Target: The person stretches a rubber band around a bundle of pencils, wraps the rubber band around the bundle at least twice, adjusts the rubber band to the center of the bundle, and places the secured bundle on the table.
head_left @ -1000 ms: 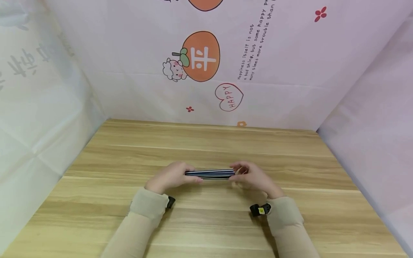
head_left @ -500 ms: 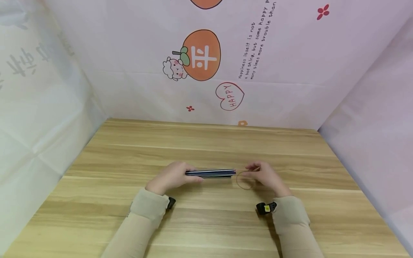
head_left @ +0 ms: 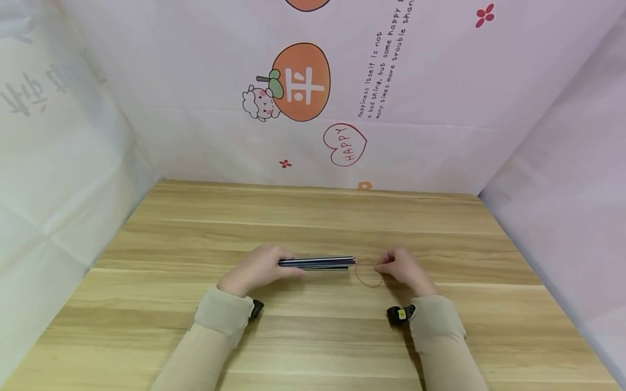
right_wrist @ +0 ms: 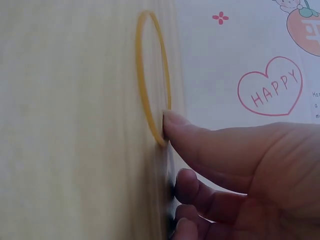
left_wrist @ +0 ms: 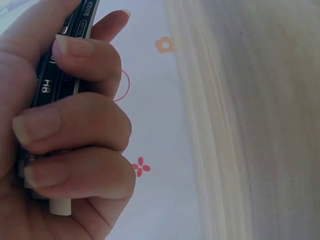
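Observation:
My left hand (head_left: 259, 267) grips a bundle of dark pencils (head_left: 319, 263) by its left end, above the table. In the left wrist view its fingers curl round the pencils (left_wrist: 46, 86); HB lettering and one white end show. The bundle points right, its right ends uneven. My right hand (head_left: 403, 269), just right of those ends, pinches a thin rubber band between thumb and finger. In the right wrist view the yellow-orange rubber band (right_wrist: 140, 75) stands out as a long loop from the thumb tip. The band is apart from my left hand, its loop right by the pencil ends.
The wood-grain table (head_left: 313, 336) spreads beneath both hands. Behind it rises a white printed sheet (head_left: 195, 136), with white sheets on the left and right sides too. A black wrist camera (head_left: 398, 315) sits at the right cuff.
My right hand has drawn back to the right from the pencil ends, bringing the rubber band into view as a loop. My left hand keeps its hold on the pencils, almost unmoved.

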{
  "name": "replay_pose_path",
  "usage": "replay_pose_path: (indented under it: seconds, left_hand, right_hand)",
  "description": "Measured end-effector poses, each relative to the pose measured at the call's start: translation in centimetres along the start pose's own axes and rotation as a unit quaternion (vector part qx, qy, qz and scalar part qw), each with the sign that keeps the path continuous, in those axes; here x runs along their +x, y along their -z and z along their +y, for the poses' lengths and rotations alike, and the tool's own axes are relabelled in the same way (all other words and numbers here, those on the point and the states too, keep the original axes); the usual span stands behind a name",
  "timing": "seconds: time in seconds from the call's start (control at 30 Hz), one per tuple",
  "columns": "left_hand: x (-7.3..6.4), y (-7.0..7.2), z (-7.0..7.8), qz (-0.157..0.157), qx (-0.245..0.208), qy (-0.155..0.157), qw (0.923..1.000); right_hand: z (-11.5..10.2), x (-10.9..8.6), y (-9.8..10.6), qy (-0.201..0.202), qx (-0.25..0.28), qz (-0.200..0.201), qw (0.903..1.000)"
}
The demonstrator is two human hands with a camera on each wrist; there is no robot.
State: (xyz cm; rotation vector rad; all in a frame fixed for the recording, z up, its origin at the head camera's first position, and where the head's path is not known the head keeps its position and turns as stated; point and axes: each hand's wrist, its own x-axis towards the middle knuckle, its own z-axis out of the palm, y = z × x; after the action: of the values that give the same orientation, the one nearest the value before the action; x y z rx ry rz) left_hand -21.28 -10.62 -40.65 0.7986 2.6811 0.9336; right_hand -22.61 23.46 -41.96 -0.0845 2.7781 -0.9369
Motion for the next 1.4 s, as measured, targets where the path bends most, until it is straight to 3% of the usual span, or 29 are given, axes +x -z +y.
replay_pose_path:
  seconds: [0.13,0.27,0.47,0.7,0.83,1.0,1.17,1.27,1.4]
  left_hand:
    - [0.0,0.1,0.0,0.002,0.000,0.004,1.0000]
    - [0.0,0.2,-0.1,0.007,0.001,0.012,0.9999]
    - [-0.1,0.2,-0.1,0.013,0.001,0.010,0.9999]
    - [-0.1,0.3,0.1,0.016,0.007,0.017,0.9997]
    - [-0.2,0.4,0.2,0.018,0.007,0.018,0.9997]
    - [-0.3,0.5,0.2,0.018,-0.002,0.018,0.9997]
    - [-0.2,0.5,0.2,0.020,-0.009,0.021,0.9995]
    - [-0.2,0.6,0.2,0.023,-0.009,0.023,0.9994]
    - [-0.2,0.7,0.2,0.023,-0.004,0.023,0.9995]
  right_hand:
    - [-0.1,-0.1,0.1,0.003,-0.017,-0.006,0.9998]
    - [-0.3,-0.1,0.1,-0.003,0.002,-0.009,1.0000]
    - [-0.2,0.2,0.1,0.002,0.096,-0.028,0.9950]
    - [0.2,0.7,0.1,0.036,0.200,-0.063,0.9770]
    - [0.0,0.7,0.1,0.038,0.304,-0.075,0.9490]
    - [-0.8,0.6,0.0,0.032,0.437,-0.070,0.8963]
    - [-1.4,0.4,-0.2,0.041,0.517,-0.073,0.8519]
    - [-1.6,0.3,-0.2,0.053,0.544,-0.070,0.8346]
    - [-1.9,0.2,-0.4,0.068,0.558,-0.058,0.8247]
